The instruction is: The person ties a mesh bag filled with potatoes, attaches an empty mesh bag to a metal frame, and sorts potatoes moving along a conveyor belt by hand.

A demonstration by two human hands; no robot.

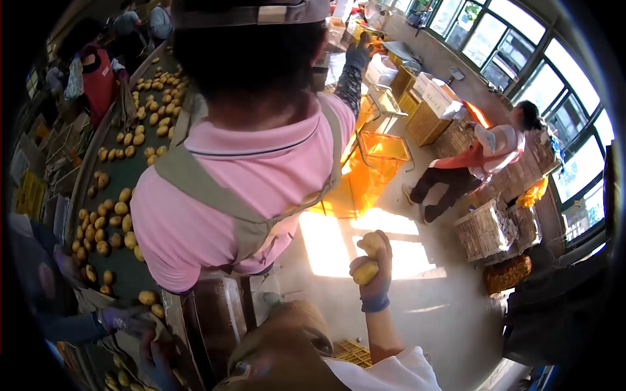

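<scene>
My right hand, in a glove with a blue cuff, is raised over the floor beside me. Its fingers are closed round two potatoes, a yellow one low in the palm and another near the fingertips. At the lower left, a dark blue gloved hand that looks like my left hand is in shadow over the edge of the potato belt. Its fingers are too dark to make out. Just above it is another person's gloved hand, reaching in from the left.
A person in a pink shirt stands close in front, one arm stretched out. Behind them is an orange bag on a frame. Another person walks at right by stacked crates. Potatoes lie along the belt.
</scene>
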